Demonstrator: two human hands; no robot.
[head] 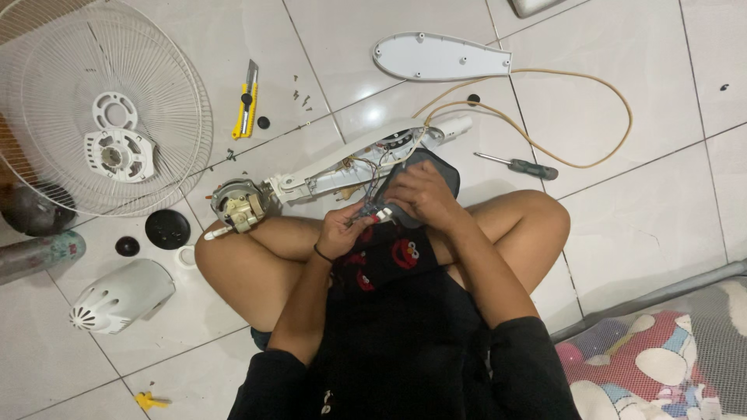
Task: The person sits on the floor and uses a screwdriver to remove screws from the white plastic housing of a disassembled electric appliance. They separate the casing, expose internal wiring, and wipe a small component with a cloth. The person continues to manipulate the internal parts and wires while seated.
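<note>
I sit cross-legged on a tiled floor. My left hand (342,227) pinches a small white and red wired part (378,215) above my lap. My right hand (420,194) holds a dark grey cloth-like pouch (437,165) against the same spot. Thin wires run from the part into an opened white fan body (342,167), which lies across my knees. A bare fan motor (237,204) sits at its left end.
A white fan grille (47,117) lies far left, a white motor cover (120,295) below it. A yellow utility knife (246,101), loose screws (299,97), a screwdriver (520,165), a beige cord (591,85) and a white housing cover (440,56) lie beyond. A patterned mat (661,365) lies right.
</note>
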